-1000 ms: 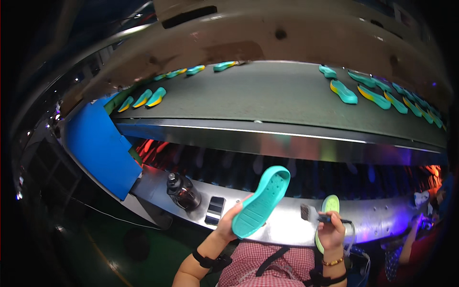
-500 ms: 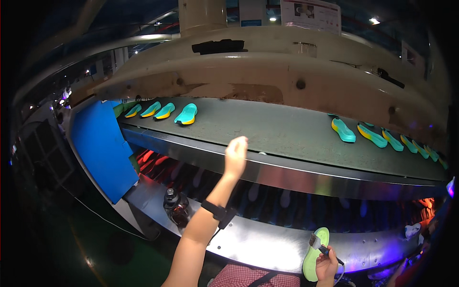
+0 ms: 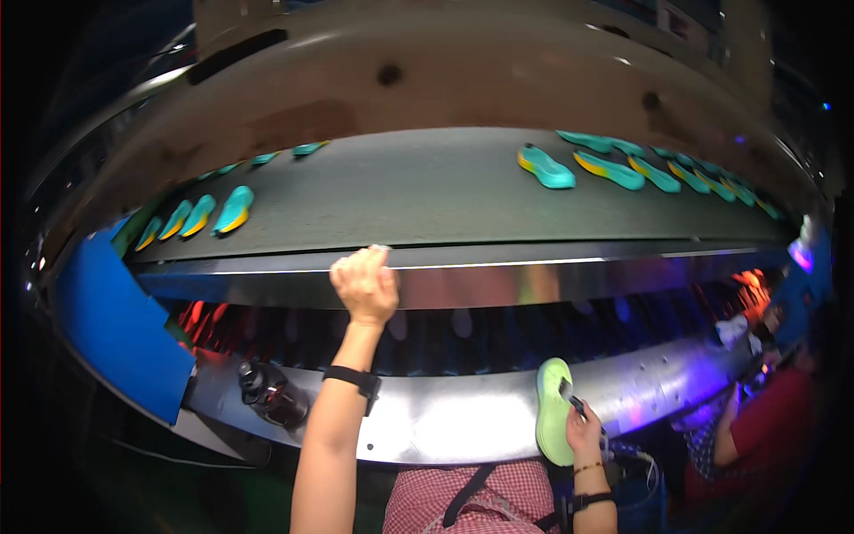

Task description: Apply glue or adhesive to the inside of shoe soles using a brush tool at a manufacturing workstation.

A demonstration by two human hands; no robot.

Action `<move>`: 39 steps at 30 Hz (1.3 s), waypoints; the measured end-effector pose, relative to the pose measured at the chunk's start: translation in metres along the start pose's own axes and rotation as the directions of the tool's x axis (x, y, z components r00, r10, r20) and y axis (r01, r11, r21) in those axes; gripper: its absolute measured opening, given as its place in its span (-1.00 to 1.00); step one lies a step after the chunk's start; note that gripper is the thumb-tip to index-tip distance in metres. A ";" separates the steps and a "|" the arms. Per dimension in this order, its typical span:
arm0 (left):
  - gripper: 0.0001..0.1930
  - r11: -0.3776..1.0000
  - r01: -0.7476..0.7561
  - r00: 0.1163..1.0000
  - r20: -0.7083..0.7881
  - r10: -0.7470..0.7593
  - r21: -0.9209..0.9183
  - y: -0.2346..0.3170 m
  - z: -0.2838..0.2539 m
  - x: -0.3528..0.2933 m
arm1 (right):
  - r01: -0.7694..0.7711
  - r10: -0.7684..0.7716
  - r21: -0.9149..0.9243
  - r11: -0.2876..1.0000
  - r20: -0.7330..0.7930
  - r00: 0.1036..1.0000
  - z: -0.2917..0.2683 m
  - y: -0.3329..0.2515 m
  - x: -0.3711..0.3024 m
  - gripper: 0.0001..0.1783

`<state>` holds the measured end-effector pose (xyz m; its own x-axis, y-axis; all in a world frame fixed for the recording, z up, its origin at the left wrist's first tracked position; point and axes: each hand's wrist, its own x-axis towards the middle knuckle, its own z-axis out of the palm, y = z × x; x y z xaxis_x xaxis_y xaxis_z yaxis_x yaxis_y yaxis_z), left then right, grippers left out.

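Observation:
My left hand [image 3: 366, 283] is at the metal front rail [image 3: 498, 276] of a conveyor, its fingers curled closed. Whatever they may hold is hidden. In my right hand [image 3: 584, 432] is a dark-handled brush [image 3: 572, 399], its bristles over the right edge of a light green shoe sole [image 3: 551, 414]. That sole lies on the shiny metal ledge [image 3: 445, 416] in front of me, its near end reaching past the ledge edge. Several teal and yellow shoe soles [image 3: 234, 212] sit on the left of the dark belt [image 3: 400, 191], and more teal soles [image 3: 546, 167] lie on its right.
A dark bottle [image 3: 271, 394] stands on the ledge at left. Blue panels [image 3: 116, 320] flank the machine, and a brown hood [image 3: 427, 98] overhangs the belt. Below the rail, a dark recess glows red at both ends. A person in red [image 3: 769, 436] is at the right.
The view has turned right and down, showing more of the belt. My left hand has drawn back from over the belt's edge to the rail. My right hand still holds the brush at the green sole.

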<state>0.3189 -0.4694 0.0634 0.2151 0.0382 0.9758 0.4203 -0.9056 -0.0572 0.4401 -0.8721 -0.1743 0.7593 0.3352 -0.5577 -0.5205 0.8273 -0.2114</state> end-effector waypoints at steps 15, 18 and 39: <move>-0.69 0.999 -0.031 0.999 -0.039 0.032 0.029 0.002 0.003 0.001 | -0.138 0.081 -0.323 0.936 -0.184 0.980 0.014 0.036 -0.003 -0.57; -0.68 0.999 -0.031 0.999 -0.036 0.032 0.026 0.007 0.005 -0.002 | 0.423 -0.207 -0.560 0.712 0.408 0.889 0.081 0.009 -0.024 -0.67; -0.71 0.983 0.022 0.990 0.140 0.004 -0.181 0.015 -0.025 0.026 | 0.372 0.315 0.131 -0.919 0.812 0.491 0.465 -0.057 0.048 -0.19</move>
<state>0.3089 -0.4924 0.0928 0.3379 0.0933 0.9365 0.2580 -0.9662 0.0031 0.6875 -0.6936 0.1844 0.5265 0.7912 0.3111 0.8121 -0.5764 0.0915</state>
